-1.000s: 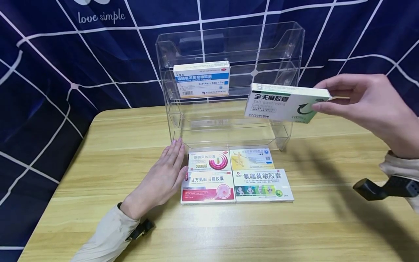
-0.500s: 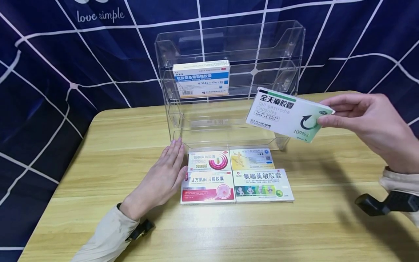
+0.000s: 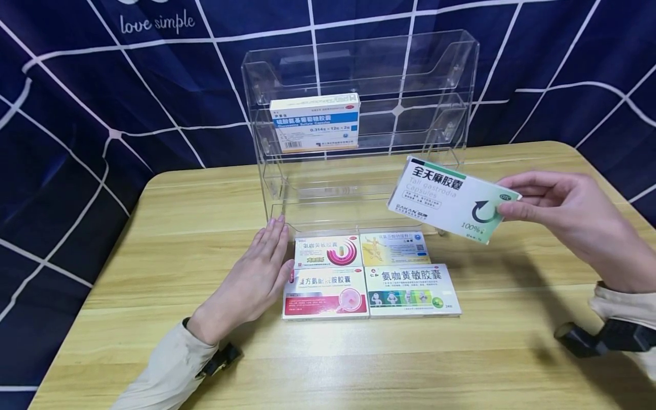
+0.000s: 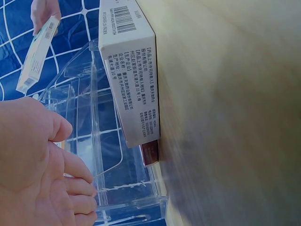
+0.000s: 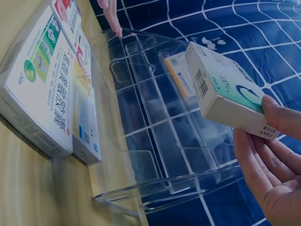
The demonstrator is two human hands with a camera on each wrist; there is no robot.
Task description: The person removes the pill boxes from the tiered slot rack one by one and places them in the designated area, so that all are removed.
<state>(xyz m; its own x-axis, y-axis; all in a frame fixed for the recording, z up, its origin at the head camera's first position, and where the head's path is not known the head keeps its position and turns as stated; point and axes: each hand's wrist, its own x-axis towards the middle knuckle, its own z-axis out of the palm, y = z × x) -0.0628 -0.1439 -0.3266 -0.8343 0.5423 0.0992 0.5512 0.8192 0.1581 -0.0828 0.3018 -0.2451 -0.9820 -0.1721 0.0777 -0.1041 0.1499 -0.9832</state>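
My right hand (image 3: pixel 569 219) pinches the right end of a white-and-green medicine box (image 3: pixel 446 199) between thumb and fingers. The box is raised and tilted in front of the right side of a clear tiered display rack (image 3: pixel 353 213). In the right wrist view the thumb lies on the green face of that medicine box (image 5: pixel 235 80), with fingers beneath. My left hand (image 3: pixel 248 285) lies with straight fingers beside the rack's lower left corner and the left edge of the boxes on the table. Whether it touches them I cannot tell. A blue-and-white medicine box (image 3: pixel 316 124) stands in the rack's middle tier, on the left.
Several medicine boxes lie flat before the rack in two rows: a pink-spiral box (image 3: pixel 328 250), a yellow-and-blue box (image 3: pixel 394 249), a red-and-white box (image 3: pixel 325 293) and a green-striped box (image 3: pixel 414 290). Behind the wooden table (image 3: pixel 169 228) hangs a dark blue cloth (image 3: pixel 169 85) with white lines.
My right hand has come down and slightly to the right with the medicine box, whose printed front has turned more toward the head camera and tilted down rightward. The left hand stays put.
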